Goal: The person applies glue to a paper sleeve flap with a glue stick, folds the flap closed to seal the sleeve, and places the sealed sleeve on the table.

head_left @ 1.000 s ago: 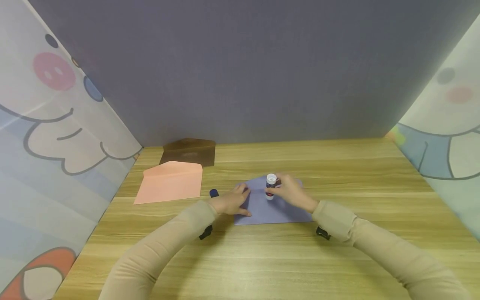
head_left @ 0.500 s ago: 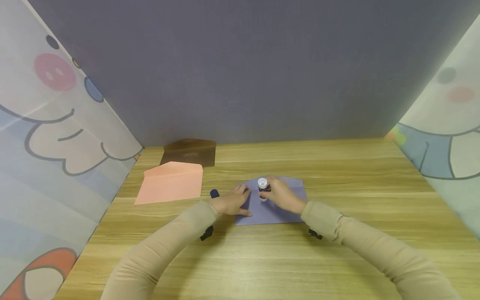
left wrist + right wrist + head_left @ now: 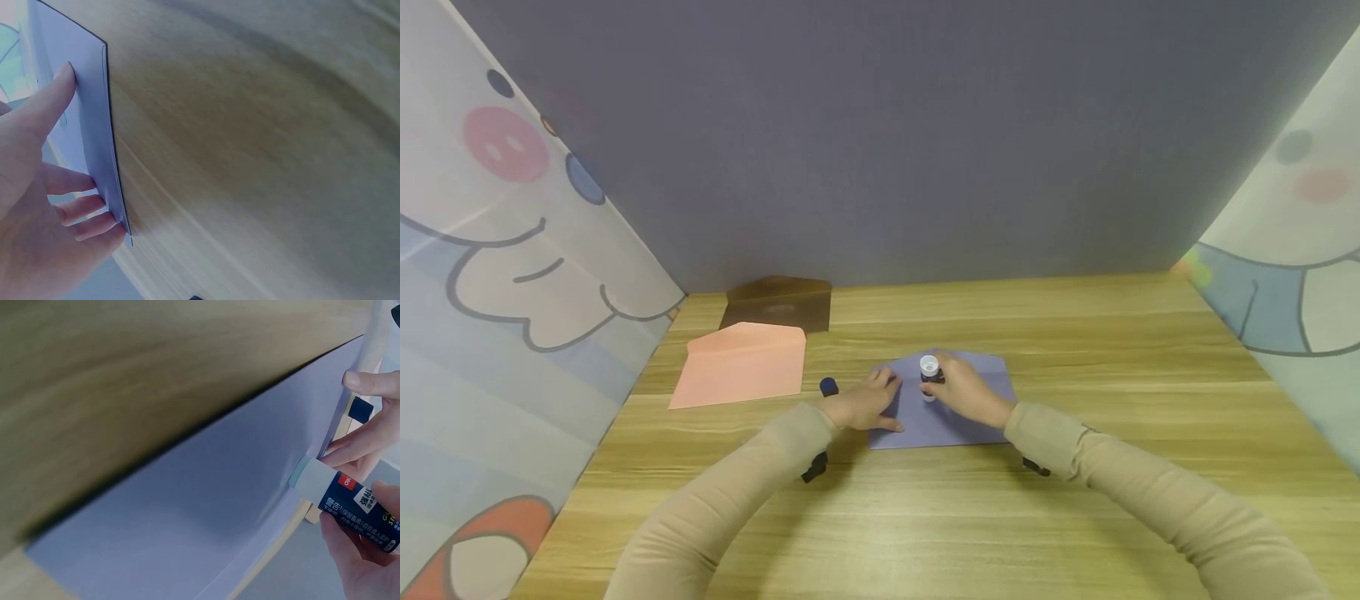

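Left sleeve (image 3: 722,492) and right sleeve (image 3: 1150,487), beige (visibly creased); black fittings (image 3: 814,468) by both cuffs (image 3: 811,423); left hand (image 3: 861,402), right hand (image 3: 967,390) bare.

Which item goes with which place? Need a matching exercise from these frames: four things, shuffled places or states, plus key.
Things
1. Glue stick
2. Purple envelope
3. Pink envelope
4. Brown envelope

Places or states
A. Farthest back on the table, by the grey panel
B. Touched by the left hand
C. Gripped by the right hand
D. Leftmost of the three envelopes in the head view

Pairs: 1-C, 2-B, 3-D, 4-A
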### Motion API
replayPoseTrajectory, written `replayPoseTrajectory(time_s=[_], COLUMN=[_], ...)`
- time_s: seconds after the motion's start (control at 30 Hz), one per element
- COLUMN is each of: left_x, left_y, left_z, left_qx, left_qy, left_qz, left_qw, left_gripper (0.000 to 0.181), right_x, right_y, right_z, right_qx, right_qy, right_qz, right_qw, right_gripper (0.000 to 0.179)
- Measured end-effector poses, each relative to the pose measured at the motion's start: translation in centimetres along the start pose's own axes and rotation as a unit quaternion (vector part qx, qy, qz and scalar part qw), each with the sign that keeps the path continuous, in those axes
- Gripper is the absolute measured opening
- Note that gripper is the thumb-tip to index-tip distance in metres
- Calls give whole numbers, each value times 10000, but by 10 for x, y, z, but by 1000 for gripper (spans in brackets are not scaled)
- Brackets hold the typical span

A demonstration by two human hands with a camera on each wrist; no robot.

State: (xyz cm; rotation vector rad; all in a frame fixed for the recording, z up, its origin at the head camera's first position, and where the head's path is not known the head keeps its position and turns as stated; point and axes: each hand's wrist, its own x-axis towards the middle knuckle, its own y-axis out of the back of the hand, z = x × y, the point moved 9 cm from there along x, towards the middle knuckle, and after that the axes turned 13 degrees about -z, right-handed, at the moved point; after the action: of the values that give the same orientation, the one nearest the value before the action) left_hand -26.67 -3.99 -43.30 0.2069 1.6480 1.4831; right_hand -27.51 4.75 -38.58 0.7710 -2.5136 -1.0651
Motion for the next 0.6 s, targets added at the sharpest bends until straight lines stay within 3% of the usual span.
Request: replayPoseTrajectory(time_s=[0.6], left_x=[0], left_y=[-2], left_z=[0], left_qx=[-103], left_qy=[-28], left_qz=[-75], left_qw=[9999], left_gripper=[79], right_x=[-18], right_y=[14], right_z=[26], right_qx=[130], right_qy=[-496], right_qz=[-142], right_qw=[9986], right_gripper=[24])
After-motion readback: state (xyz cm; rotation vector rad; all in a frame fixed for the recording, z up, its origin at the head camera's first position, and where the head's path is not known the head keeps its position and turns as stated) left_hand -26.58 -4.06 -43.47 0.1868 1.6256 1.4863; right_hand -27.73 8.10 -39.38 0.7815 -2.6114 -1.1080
